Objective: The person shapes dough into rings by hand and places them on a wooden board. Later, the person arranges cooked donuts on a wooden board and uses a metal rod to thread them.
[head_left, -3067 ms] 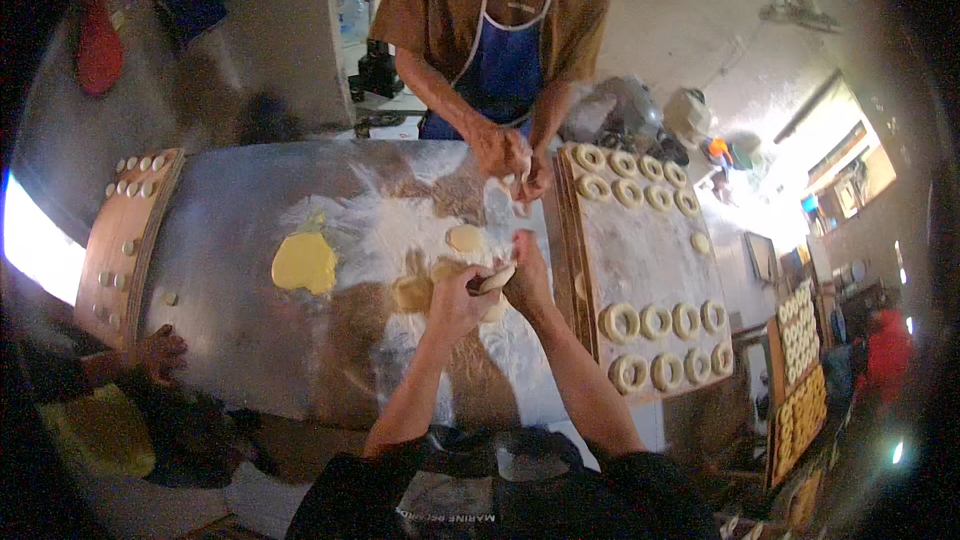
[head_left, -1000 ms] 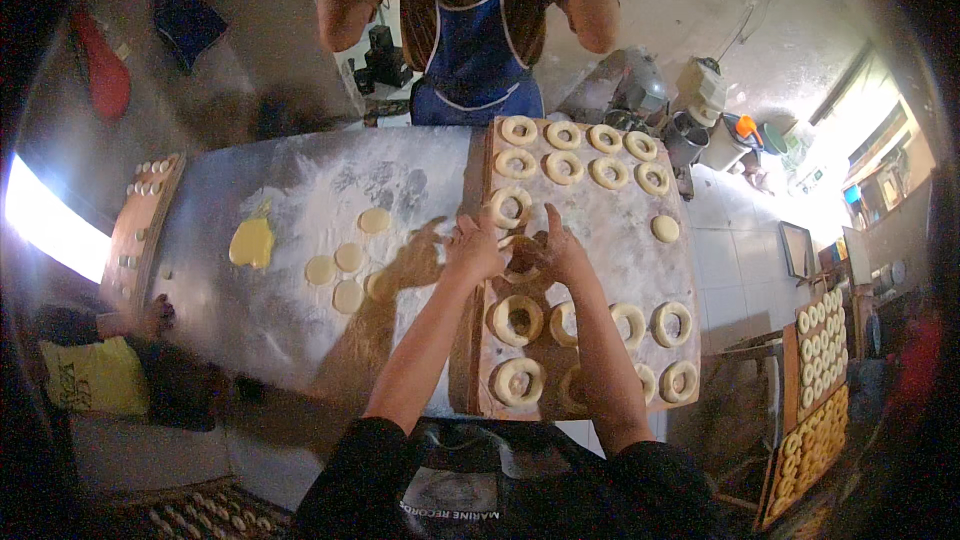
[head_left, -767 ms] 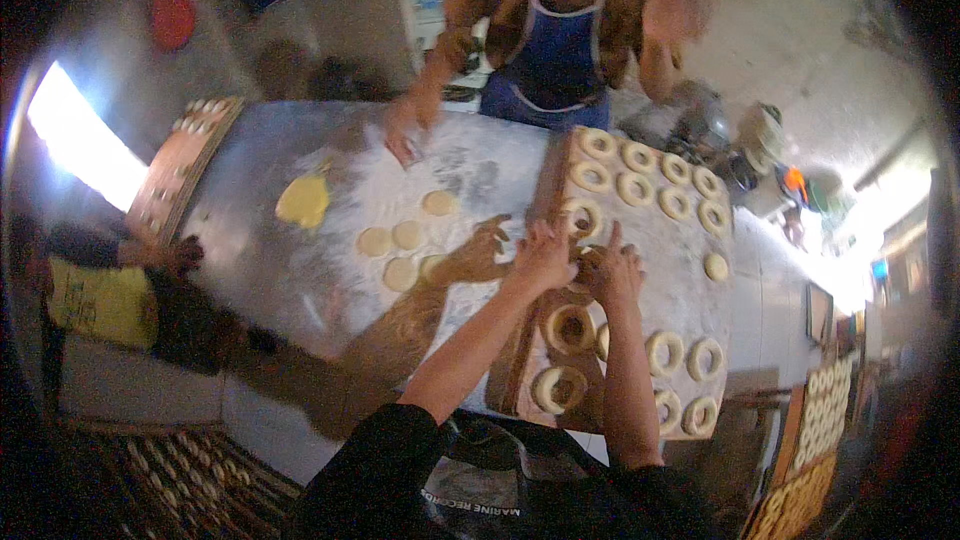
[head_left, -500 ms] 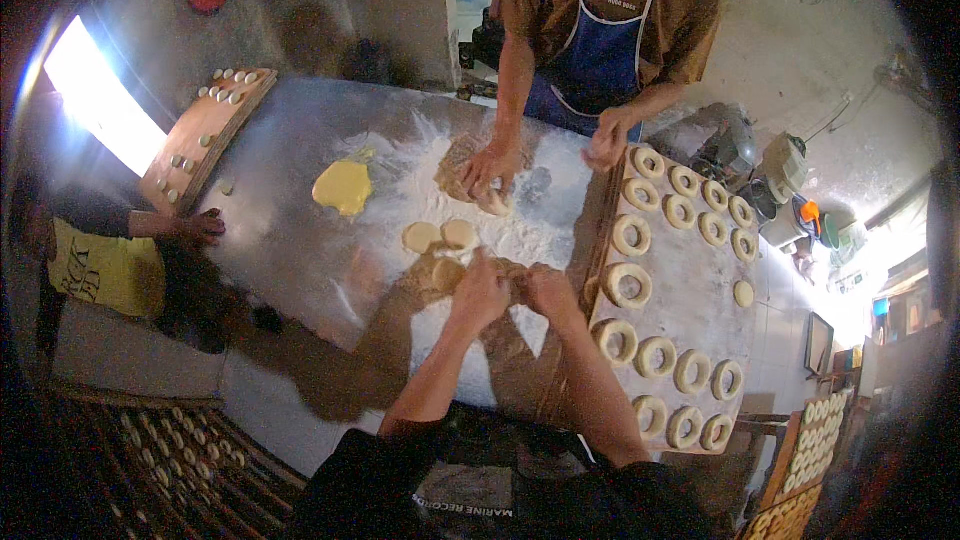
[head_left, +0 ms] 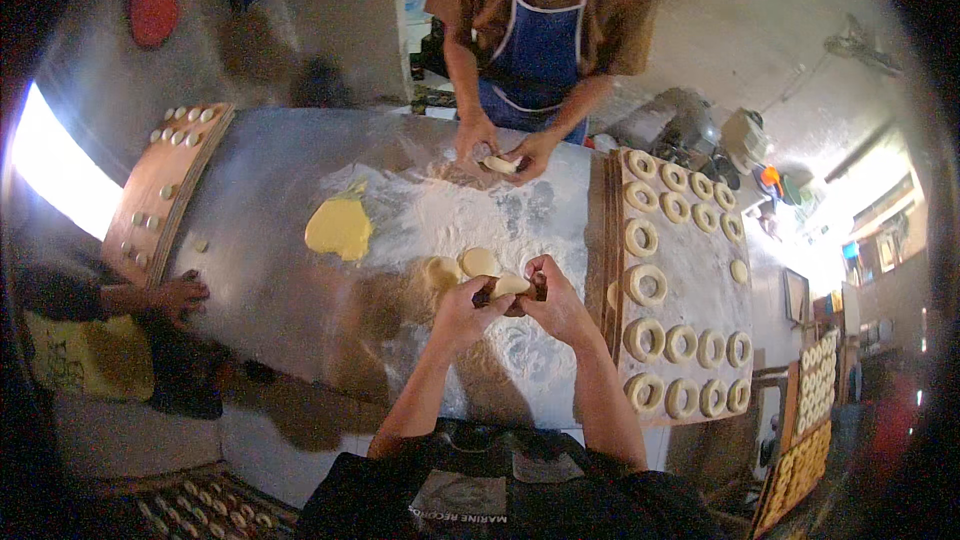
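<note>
Plainly, left hand and right hand, fingers closed about opposite ends of one pale dough piece.

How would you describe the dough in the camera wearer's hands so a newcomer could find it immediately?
On the large metal table, find the floury patch. There, at the lower side, the wearer's left hand and right hand hold a pale dough piece. Unlike the discs lying flat beside it, it is held in both hands.
</note>
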The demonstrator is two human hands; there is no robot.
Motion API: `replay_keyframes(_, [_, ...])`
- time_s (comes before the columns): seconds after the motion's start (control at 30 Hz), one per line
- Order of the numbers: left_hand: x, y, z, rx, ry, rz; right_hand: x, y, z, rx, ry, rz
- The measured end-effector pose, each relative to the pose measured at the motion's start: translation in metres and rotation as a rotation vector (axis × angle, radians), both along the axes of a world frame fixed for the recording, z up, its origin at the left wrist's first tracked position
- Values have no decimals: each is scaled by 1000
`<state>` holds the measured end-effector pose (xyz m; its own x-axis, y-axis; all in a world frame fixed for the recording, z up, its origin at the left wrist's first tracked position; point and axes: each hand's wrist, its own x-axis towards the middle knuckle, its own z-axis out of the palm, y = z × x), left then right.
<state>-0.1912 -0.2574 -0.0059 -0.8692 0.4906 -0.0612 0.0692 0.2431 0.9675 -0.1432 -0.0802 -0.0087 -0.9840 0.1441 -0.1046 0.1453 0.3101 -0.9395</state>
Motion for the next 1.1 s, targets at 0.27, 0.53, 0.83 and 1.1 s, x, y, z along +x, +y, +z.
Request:
replay_keyframes(0.27, [-8, 19, -14, -63, 688, 275, -17, -27, -6, -505, 172, -64])
replay_keyframes(0.53, [8, 39, -2, 1107, -259, 31, 5, 20, -23, -1372, 236, -67])
replay_keyframes(0.83, [34, 104, 20, 62, 478, 6, 29, 61, 29, -611, 209, -61])
replay_keyframes(1.1, [63, 196, 18, 323, 280, -56, 79, 138, 39, -477, 292, -216])
